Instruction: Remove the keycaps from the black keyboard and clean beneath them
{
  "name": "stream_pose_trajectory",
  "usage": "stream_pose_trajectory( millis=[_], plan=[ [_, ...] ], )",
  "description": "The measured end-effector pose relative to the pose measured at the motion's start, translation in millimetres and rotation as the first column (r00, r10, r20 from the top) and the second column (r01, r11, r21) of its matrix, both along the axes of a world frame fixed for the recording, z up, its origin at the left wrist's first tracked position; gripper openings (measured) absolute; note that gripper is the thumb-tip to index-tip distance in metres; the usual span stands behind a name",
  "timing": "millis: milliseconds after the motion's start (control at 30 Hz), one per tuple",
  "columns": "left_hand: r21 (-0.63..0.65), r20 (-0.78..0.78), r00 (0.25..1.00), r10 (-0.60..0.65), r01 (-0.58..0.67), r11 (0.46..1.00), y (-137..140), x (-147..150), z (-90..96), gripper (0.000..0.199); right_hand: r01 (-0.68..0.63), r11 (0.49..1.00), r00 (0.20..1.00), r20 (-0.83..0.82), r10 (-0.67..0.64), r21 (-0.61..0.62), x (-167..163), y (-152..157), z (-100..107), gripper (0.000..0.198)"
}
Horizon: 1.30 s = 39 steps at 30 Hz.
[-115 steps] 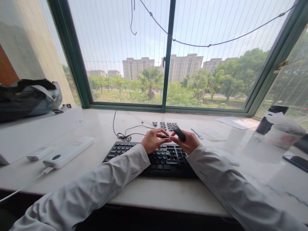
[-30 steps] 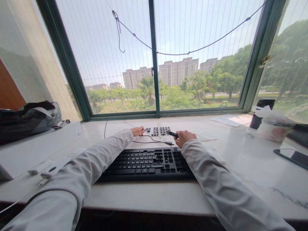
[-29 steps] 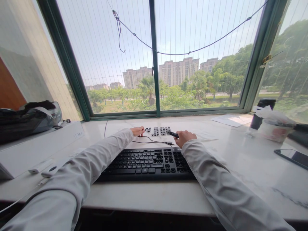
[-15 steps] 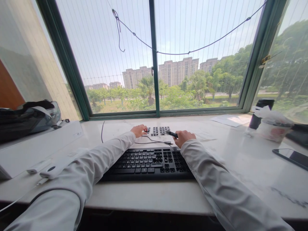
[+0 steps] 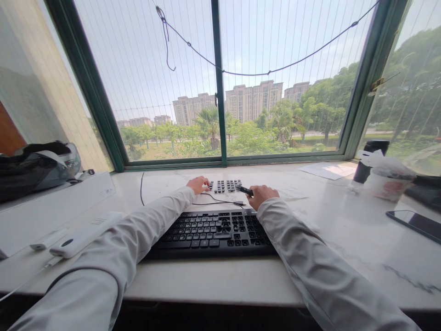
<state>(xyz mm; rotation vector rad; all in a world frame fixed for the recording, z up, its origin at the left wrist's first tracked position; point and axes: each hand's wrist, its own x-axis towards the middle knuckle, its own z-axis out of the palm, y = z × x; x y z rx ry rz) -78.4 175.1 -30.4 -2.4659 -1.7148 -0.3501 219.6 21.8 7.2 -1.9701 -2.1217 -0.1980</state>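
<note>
My left hand (image 5: 197, 185) reaches across the counter, its fingers bent together at the left end of rows of loose black keycaps (image 5: 225, 185). Whatever sits between those fingertips is too small to make out. In my right hand (image 5: 262, 196) is a slim black stick-like tool (image 5: 245, 190), gripped at its near end, with its far tip close to the right side of the keycaps. A black keyboard (image 5: 213, 244) lies below both hands. Many of its right-hand keys have no caps, leaving sockets bare. My right sleeve covers the keyboard's right end.
Behind the keyboard runs a black cable (image 5: 220, 201) with a plug. On the left are a white box (image 5: 93, 192), a dark bag (image 5: 37, 168) and a white power strip (image 5: 82, 236). A phone (image 5: 415, 224), plastic-wrapped tub (image 5: 389, 184) and paper (image 5: 327, 170) lie right. A window (image 5: 224, 161) stands behind.
The view has shifted slightly, so the scene sits a little further left. Both hands stay nearly in place, the left by the keycaps and the right still around the black tool.
</note>
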Motion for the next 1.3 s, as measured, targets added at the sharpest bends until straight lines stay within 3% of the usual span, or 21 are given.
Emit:
stream_pose_trajectory(
  millis=[600, 833, 933, 1067, 1300],
  plan=[
    [-0.006, 0.020, 1.000, 0.014, -0.014, 1.000, 2, 2, 0.4, 0.029, -0.005, 1.000, 1.000, 0.013, 0.006, -0.021, 1, 0, 3, 0.033],
    [-0.007, 0.064, 0.998, -0.003, 0.003, 1.000, -3, -2, 8.2, 0.037, -0.014, 1.000, 1.000, 0.012, 0.014, -0.020, 2, 1, 3, 0.034],
    [-0.064, 0.068, 0.996, -0.062, 0.067, 0.996, -9, -8, 16.3, 0.036, -0.011, 1.000, 1.000, 0.004, 0.011, -0.010, 2, 0, 3, 0.034],
    [-0.229, 0.042, 0.983, -0.181, 0.185, 0.956, -18, -22, 22.2, 0.031, -0.007, 1.000, 1.000, -0.010, 0.007, -0.008, 1, -1, 3, 0.036],
    [-0.365, 0.034, 0.971, -0.236, 0.232, 0.902, -36, -43, 26.2, 0.028, 0.025, 1.000, 0.999, -0.021, -0.025, -0.005, 2, -1, 4, 0.036]
  ],
)
